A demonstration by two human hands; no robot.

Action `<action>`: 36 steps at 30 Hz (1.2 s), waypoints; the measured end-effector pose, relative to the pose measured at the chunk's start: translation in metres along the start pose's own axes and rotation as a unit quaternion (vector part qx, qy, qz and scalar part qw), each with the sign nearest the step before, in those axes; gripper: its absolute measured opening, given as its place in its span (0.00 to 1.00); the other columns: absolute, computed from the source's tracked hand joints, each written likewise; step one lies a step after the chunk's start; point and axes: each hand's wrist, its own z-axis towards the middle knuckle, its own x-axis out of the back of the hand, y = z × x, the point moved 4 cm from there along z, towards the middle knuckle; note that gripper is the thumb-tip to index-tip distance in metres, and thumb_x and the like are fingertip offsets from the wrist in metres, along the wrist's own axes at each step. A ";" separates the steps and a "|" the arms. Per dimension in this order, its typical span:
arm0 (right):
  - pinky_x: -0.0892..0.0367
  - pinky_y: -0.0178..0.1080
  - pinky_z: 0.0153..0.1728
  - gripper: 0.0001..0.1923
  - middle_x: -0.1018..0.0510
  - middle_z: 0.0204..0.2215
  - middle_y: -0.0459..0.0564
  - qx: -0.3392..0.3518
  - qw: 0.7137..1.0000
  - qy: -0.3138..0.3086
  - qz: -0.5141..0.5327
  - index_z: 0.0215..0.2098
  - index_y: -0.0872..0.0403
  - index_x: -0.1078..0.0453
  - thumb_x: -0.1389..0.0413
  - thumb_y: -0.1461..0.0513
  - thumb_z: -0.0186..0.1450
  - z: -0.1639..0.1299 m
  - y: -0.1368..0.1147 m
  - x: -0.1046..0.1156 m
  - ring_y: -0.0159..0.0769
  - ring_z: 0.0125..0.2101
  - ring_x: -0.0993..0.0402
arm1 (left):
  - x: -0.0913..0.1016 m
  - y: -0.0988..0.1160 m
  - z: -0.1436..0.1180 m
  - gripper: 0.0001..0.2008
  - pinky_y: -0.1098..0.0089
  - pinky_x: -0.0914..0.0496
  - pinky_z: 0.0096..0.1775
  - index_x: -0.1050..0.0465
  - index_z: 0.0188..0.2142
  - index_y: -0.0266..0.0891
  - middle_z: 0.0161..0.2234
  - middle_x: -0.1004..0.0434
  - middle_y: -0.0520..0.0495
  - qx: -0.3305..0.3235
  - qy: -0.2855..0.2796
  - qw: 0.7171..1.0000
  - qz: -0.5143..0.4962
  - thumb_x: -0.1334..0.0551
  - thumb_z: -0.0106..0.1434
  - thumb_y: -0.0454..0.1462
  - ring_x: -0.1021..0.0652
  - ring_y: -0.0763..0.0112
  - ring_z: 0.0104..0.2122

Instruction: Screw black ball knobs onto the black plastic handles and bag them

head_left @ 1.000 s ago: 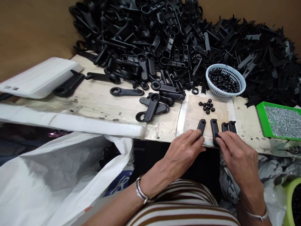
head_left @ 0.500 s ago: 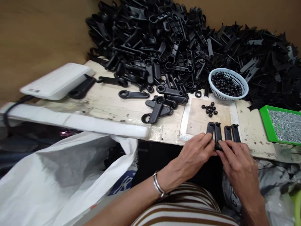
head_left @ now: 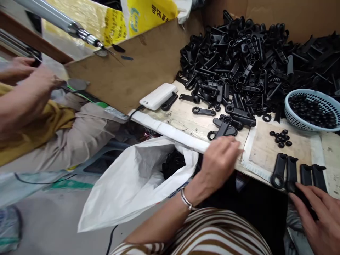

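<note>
Our left hand point(head_left: 219, 159) hovers flat, fingers together, wrist bent; our right hand point(head_left: 318, 212) lies low, fingers spread, grip loose.

Wearer: bare forearms, no sleeves in view. Silver bangle point(head_left: 186, 200) on the left wrist, lower centre of frame. Brown-and-cream horizontally striped top point(head_left: 212, 233) along the bottom edge. No gloves, no rings visible.

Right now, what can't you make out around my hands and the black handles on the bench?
- Right hand: cut off by the frame's right and bottom edges; its fingers cover the handle ends.
- Left hand: motion-blurred; whether it holds anything is unclear.
- White bag: dark contents mostly hidden by its folds.
- Blue basket: right side cropped.
</note>
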 end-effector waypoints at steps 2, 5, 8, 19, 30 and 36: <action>0.30 0.47 0.41 0.29 0.18 0.40 0.49 0.004 0.999 0.044 0.012 0.61 0.40 0.34 0.37 0.58 0.62 0.004 0.002 0.002 0.45 0.36 0.21 | 0.007 -0.027 0.003 0.11 0.61 0.28 0.46 0.30 0.48 0.33 0.45 0.23 0.37 0.080 -0.014 0.995 0.059 0.40 0.69 0.38 0.24 0.60 0.44; 0.29 0.46 0.42 0.27 0.18 0.39 0.49 0.003 0.997 0.062 0.035 0.59 0.39 0.32 0.37 0.60 0.62 0.027 -0.015 0.009 0.44 0.35 0.21 | 0.002 -0.051 0.006 0.16 0.59 0.28 0.46 0.30 0.51 0.35 0.45 0.22 0.38 0.135 -0.089 0.984 0.079 0.36 0.65 0.36 0.24 0.57 0.45; 0.29 0.44 0.46 0.19 0.19 0.41 0.50 0.024 0.997 0.001 0.070 0.56 0.48 0.31 0.42 0.61 0.66 0.064 -0.050 0.006 0.41 0.39 0.22 | -0.002 -0.057 0.006 0.11 0.60 0.27 0.48 0.27 0.47 0.37 0.44 0.21 0.42 0.151 -0.099 0.983 0.033 0.36 0.64 0.33 0.23 0.59 0.45; 0.30 0.41 0.34 0.17 0.26 0.48 0.56 0.002 0.989 -0.146 -0.005 0.53 0.55 0.34 0.53 0.70 0.68 0.164 -0.136 -0.076 0.43 0.44 0.29 | 0.019 -0.070 0.002 0.10 0.68 0.26 0.44 0.20 0.41 0.40 0.39 0.16 0.48 0.264 -0.015 0.953 -0.146 0.40 0.65 0.35 0.18 0.65 0.39; 0.32 0.38 0.43 0.09 0.22 0.41 0.51 -0.018 0.966 -0.124 0.228 0.43 0.53 0.28 0.48 0.67 0.67 0.163 -0.105 -0.046 0.37 0.42 0.26 | 0.026 -0.066 -0.002 0.14 0.68 0.24 0.41 0.20 0.42 0.37 0.37 0.17 0.47 0.338 0.053 0.871 -0.352 0.36 0.61 0.42 0.19 0.67 0.34; 0.29 0.37 0.40 0.07 0.20 0.39 0.48 -0.106 0.934 -0.137 0.312 0.40 0.53 0.25 0.43 0.64 0.64 0.154 -0.057 -0.025 0.33 0.34 0.24 | 0.013 -0.051 0.000 0.15 0.69 0.25 0.38 0.21 0.43 0.36 0.37 0.18 0.46 0.340 0.041 0.838 -0.425 0.34 0.59 0.43 0.20 0.69 0.32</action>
